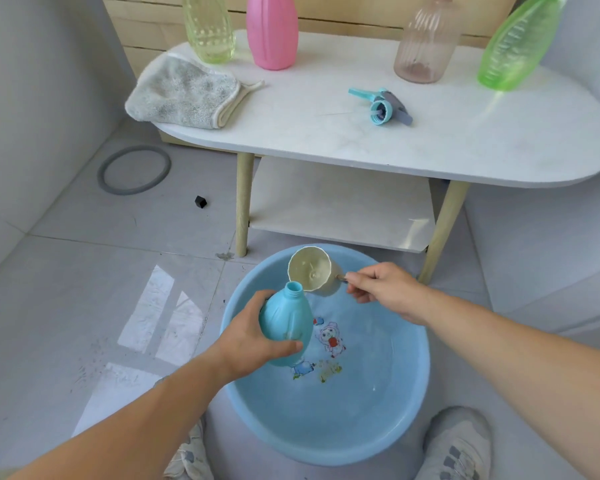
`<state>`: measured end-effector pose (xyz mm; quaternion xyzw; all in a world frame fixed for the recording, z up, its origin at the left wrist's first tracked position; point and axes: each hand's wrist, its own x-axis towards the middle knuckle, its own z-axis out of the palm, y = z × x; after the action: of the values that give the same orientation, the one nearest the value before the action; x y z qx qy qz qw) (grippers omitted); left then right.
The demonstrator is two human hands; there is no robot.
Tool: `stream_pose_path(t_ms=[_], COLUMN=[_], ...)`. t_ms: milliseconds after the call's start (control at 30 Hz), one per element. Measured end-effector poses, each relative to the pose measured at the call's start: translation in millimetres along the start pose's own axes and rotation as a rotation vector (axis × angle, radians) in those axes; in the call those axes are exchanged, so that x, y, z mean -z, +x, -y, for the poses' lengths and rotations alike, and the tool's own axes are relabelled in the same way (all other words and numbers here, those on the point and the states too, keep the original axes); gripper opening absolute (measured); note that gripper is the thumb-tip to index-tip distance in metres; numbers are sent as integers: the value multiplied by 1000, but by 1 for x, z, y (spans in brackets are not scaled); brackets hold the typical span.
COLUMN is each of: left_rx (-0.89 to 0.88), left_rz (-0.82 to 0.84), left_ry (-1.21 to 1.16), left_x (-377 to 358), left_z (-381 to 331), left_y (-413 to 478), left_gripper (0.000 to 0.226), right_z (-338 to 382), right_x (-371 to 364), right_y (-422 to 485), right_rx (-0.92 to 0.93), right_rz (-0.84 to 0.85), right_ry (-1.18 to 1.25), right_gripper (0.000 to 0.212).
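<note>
The left hand (253,341) grips the blue bottle (286,323), held tilted over the basin (326,452). The right hand (381,289) pinches the handle of one cream scoop (310,270), tipped at the bottle's mouth. Filling seems to be the step in hand; next, the scoop's lip must meet that narrow neck. The tabletop (326,140) carries four more: yellow bottle (208,26), pink bottle (272,29), ribbed bottle (426,43), green bottle (513,46). There is also one spray head (381,107) and one cloth (184,93).

I record a light blue, pear-shaped plastic bottle (284,327), uncapped with its threaded neck bare. It is gripped in the left hand (246,337) and leans neck-up over the round blue plastic basin (420,393). I note a cream, cup-shaped plastic scoop (310,270) tipped on its side, rim right at the bottle's mouth, handle pinched by the right hand (385,289).
</note>
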<state>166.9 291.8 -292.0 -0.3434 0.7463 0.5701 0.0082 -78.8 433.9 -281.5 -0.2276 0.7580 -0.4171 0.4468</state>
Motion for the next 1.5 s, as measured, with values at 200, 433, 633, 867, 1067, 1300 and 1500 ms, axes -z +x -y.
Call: stream_pose_path(t_ms=[200,433,633,867,1067,1300,1500], left_rx=[-59,-144,-177,-170,-171,-161,-155], left_rz=[-12,-17,-10,-6,-9,-18,-13], left_ry=[-16,-85,-119,-132,-132,-115,-144], left_x=[7,9,8,8,7,6,4], left_z=[-25,-56,-72,-72,-73,-70,-69], left_y=[-8,-12,-15,-13,-11,-10,-8], left_gripper=[80,81,80,81,81,80,80], right_z=[64,111,130,133,134,134,139], right_x=[22,36,37,36,38,39,41], right_y=[-47,-101,-123,-127,-125,-123,-125], right_rx=[118,234,332,404,394,448,469], right_rz=[-41,-126,-206,-264,-291,-319,-315], right_ry=[12,-105,-229,-305,-356,-369,-382], right_gripper=[24,25,27,28,24,23,21])
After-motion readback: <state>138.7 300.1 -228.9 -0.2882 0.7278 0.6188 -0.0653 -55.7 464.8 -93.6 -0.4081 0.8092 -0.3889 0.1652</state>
